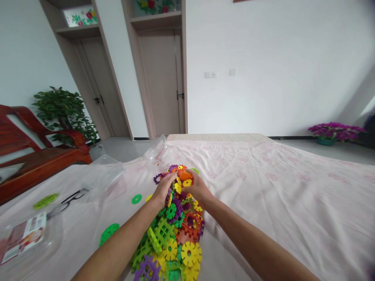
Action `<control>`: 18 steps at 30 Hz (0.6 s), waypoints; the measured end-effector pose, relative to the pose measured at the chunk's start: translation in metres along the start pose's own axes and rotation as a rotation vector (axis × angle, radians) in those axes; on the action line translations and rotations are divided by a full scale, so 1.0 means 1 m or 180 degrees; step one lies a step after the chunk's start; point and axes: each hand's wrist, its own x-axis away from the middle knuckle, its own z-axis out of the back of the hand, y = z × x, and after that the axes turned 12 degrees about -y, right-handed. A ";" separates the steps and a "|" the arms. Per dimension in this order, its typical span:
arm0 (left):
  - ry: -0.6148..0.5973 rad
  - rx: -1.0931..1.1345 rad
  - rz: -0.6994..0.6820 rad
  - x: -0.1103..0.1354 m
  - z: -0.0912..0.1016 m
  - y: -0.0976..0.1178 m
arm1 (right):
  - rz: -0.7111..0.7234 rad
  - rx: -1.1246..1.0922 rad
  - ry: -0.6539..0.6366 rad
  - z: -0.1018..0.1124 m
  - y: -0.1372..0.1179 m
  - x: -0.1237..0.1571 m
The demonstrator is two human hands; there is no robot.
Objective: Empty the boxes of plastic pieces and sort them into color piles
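A heap of colourful plastic interlocking building pieces [189,253] lies on the bedsheet in front of me, in yellow, green, purple, orange and red. Some are notched discs, others square lattices. At the far end of the heap, my left hand [165,190] curls its fingers round several pieces, with a yellow disc [178,187] beside the fingertips. Opposite it, my right hand [199,190] grips orange and yellow pieces between thumb and fingers. Both hands rest against the heap, and some fingertips are hidden among the pieces.
Left of the heap lie loose green discs [136,199], clear plastic containers [108,169], black-framed glasses [73,198] and a labelled clear lid [25,240]. The wrinkled pink sheet [263,210] spreads to the right. A wooden bench [43,146] stands at far left.
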 end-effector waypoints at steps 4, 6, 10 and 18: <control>-0.0125 0.0076 0.0127 0.009 0.003 0.026 | 0.0426 0.0337 -0.0300 0.003 -0.021 -0.001; -0.0222 -0.0468 -0.0006 0.021 0.017 0.041 | 0.0544 0.1074 -0.0341 0.012 -0.024 0.008; -0.0399 -0.1867 -0.0020 0.065 0.068 0.051 | 0.0815 0.2235 -0.0950 0.032 -0.025 0.054; -0.1023 -0.3583 0.0687 0.175 0.127 -0.021 | 0.0953 0.2575 -0.2278 0.023 -0.028 0.151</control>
